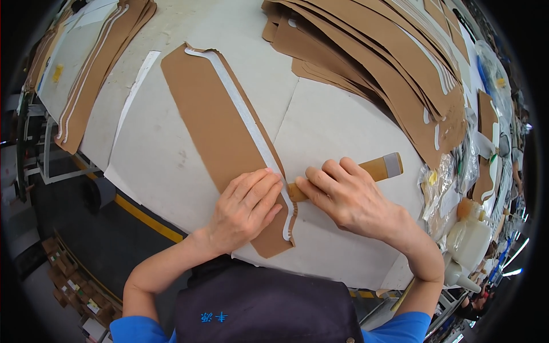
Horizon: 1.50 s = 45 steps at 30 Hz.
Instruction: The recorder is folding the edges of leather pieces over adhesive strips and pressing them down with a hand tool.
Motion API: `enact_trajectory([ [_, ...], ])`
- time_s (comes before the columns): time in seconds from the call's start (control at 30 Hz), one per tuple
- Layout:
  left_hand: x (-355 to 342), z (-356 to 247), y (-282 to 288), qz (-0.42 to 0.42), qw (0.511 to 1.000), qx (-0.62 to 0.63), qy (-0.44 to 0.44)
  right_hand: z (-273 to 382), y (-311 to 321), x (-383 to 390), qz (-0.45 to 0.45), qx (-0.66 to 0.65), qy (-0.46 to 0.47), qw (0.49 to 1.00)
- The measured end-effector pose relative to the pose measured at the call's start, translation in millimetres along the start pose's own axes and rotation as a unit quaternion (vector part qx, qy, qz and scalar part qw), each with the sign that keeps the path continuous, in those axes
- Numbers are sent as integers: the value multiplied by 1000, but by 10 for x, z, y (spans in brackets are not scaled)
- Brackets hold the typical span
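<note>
Slippage is your risk: your left hand (247,207) just lies flat and open on the brown strip (220,137) mid-table, while your right hand (349,197) grips the wooden tool (382,167) against the white tape (251,123). Push sideways and it wrinkles.

A wide table (171,154) covered in pale sheeting carries everything here. Near its front edge lies a long brown strip (214,131) with a white band (246,117) along its right edge, running away from the front edge toward the far left. Right of the strip, toward the back, a big stack of brown pieces (377,63) fans out over the table. Left of the strip a narrow white sliver (134,91) lies on the sheeting, and farther left another pile of brown pieces (94,68) reaches the table's left edge.
</note>
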<state>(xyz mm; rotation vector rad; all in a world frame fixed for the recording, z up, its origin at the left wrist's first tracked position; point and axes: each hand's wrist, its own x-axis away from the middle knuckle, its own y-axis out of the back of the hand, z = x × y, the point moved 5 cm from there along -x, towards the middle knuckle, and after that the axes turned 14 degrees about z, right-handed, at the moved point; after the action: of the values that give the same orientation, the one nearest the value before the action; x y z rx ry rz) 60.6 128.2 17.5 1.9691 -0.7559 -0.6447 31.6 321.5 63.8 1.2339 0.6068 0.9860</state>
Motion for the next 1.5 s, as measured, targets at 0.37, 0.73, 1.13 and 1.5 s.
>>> enact_trajectory([
  [0.37,-110,267,173,-17,1000,2,2,-165,59,-255,-1,-1,10,1000],
  [0.73,-196,487,235,-32,999,7,10,-341,93,-462,-9,5,15,1000],
  [1.13,-317,839,404,-48,998,-26,20,-553,217,-780,1,16,20,1000],
  [1.5,-466,1203,578,-34,999,-21,-11,-745,279,-1064,-14,9,20,1000],
])
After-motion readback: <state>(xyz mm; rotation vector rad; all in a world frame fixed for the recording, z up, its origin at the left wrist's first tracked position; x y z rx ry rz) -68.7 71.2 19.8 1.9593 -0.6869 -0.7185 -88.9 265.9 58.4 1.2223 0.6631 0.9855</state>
